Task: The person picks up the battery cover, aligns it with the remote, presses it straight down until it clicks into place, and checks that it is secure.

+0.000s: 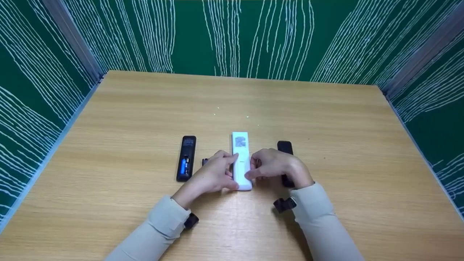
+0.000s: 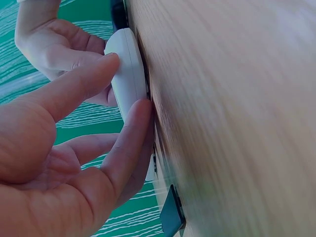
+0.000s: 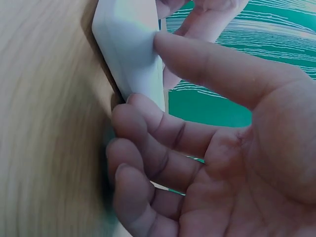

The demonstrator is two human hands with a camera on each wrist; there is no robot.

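A white remote control [image 1: 241,173] lies with a grey label near its far end, between the two hands. My left hand [image 1: 212,174] holds its left side, thumb at the near end and a finger reaching onto its upper face. From the right, my right hand [image 1: 277,165] holds it with the thumb on the near part. In the right wrist view that thumb [image 3: 182,57] presses the edge of the white remote control [image 3: 131,44], and the other fingers curl low beside it. The left wrist view shows the left thumb [image 2: 96,74] on the casing.
To the left lies a black remote control [image 1: 187,145] with an uncovered battery compartment and a blue battery [image 1: 183,166] in it. A small dark piece [image 1: 204,161] sits beside the left hand. Another black remote control [image 1: 285,146] lies partly behind the right hand. Green walls enclose the wooden table [image 1: 145,105].
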